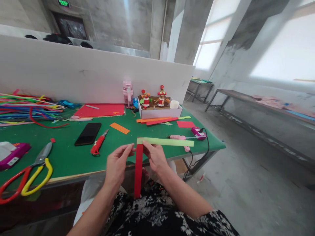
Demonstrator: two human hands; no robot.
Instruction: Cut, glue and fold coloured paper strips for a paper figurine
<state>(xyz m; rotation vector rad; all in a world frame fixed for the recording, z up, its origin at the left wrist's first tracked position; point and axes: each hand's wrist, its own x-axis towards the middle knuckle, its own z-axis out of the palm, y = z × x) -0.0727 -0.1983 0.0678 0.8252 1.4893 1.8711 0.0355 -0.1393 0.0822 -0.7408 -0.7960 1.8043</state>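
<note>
A light green paper strip (169, 142) and a red paper strip (138, 170) meet at a right angle, the green one running right and the red one hanging down past the table edge. My right hand (155, 155) pinches them near the corner where they overlap. Just left of that corner is my left hand (118, 162), its thumb and fingertips drawn together; what they hold, if anything, is too small to tell. Beyond the green strip lies a pink glue gun (177, 137).
On the green table (71, 160) are scissors (40, 162), a red knife (98, 144), a phone (88, 133), an orange strip (119, 128) and red sheets (100, 110). A white box (159, 113) holds two figures. A cable (208, 147) hangs over the right edge.
</note>
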